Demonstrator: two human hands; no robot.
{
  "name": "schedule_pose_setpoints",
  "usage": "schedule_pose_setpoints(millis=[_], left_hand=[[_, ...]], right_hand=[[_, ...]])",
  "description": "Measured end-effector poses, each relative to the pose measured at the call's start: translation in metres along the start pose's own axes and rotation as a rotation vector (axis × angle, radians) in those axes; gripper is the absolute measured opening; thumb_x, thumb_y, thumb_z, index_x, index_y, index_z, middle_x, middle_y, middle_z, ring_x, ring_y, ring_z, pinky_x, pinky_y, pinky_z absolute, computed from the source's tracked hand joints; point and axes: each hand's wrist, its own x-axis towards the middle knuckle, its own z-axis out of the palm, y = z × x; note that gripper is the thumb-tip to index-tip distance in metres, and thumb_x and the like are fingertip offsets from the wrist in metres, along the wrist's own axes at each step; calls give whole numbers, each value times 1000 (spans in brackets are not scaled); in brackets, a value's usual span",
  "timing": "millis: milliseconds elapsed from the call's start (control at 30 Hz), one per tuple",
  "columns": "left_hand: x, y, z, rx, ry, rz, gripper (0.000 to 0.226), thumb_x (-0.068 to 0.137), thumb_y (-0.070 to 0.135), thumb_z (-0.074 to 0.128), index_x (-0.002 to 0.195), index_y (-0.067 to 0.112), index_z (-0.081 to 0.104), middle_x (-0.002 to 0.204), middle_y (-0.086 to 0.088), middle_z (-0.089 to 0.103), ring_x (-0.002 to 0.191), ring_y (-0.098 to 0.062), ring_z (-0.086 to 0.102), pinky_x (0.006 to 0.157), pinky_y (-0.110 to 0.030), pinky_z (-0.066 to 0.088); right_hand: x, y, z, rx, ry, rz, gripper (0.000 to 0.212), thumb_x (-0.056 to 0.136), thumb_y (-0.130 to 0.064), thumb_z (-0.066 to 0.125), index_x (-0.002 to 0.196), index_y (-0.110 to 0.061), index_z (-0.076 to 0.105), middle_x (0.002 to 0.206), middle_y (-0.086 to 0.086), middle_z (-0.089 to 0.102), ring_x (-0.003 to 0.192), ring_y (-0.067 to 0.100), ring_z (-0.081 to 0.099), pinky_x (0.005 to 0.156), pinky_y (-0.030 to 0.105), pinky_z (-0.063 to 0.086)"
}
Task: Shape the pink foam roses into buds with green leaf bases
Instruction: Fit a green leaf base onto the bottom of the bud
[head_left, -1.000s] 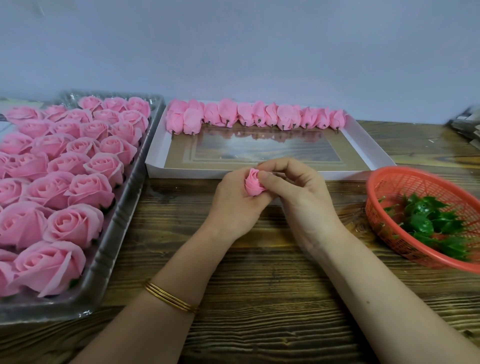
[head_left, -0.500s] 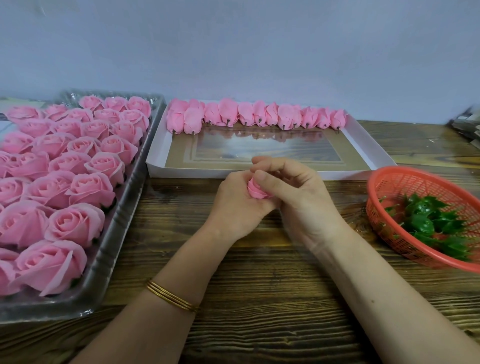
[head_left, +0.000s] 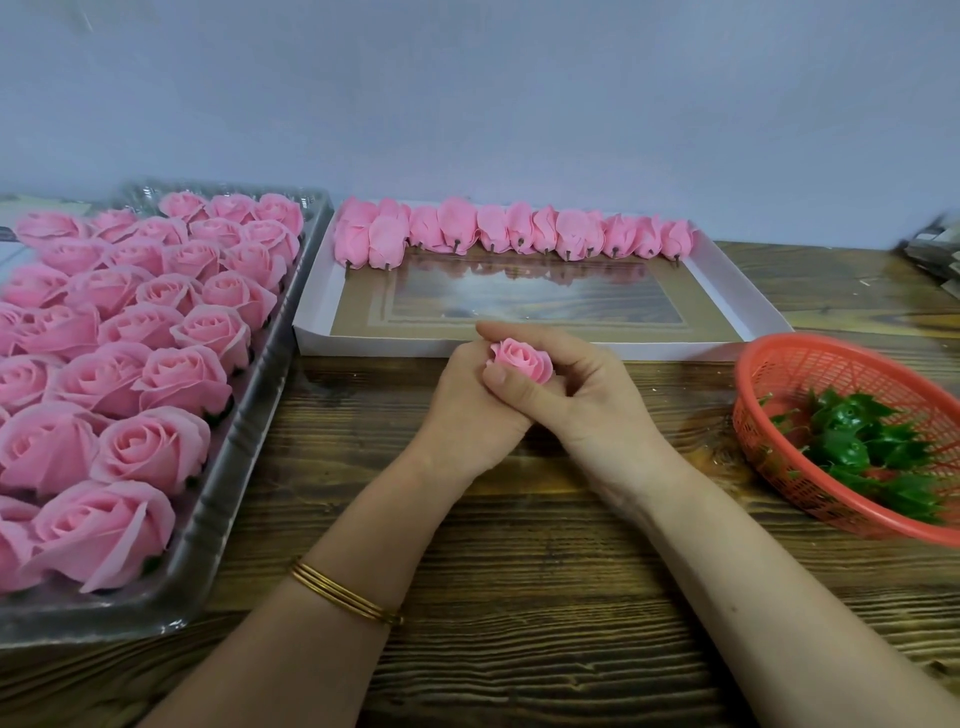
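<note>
Dark wooden counter (head_left: 519, 597): left hand (head_left: 467, 415) and right hand (head_left: 592, 405) curl fingers (head_left: 519, 332) round one small pink foam rose (head_left: 519, 358), near the white cardboard tray (head_left: 389, 345). Squeeze unevenly and petals could crease!

text: none readable | labels: none | brands: none | numbers: none | signs: none

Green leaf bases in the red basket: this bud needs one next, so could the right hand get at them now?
Probably yes, once freed: the green leaf bases lie in the open-topped basket to the right of the right hand, bare table between. But it and the left hand both grip the rose.
</note>
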Motion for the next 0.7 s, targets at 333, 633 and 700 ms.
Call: schedule_pose_setpoints(millis=[333, 633, 700], left_hand=[[1, -4, -2, 24, 62, 13, 20, 79, 2, 72, 67, 18, 69, 64, 8, 65, 63, -4, 59, 60, -21, 47], [3, -10, 0, 160, 181, -5, 24, 79, 16, 76, 64, 32, 66, 65, 8, 68, 68, -7, 64, 66, -27, 52], [3, -10, 0, 167, 189, -21, 22, 81, 16, 76, 66, 28, 64, 66, 7, 66, 68, -7, 62, 65, -27, 51]], right_hand=[[-2, 4, 3, -259, 63, -34, 59, 75, -44, 76, 128, -24, 59, 121, 8, 60, 116, 14, 56, 108, 34, 40], [-2, 8, 12, -329, 206, -181, 31, 84, -24, 70, 113, -13, 69, 116, 10, 58, 109, 7, 56, 100, 20, 42], [-1, 11, 13, -337, 175, -167, 32, 87, -27, 67, 116, -12, 68, 116, 9, 57, 111, 6, 55, 99, 14, 38]])
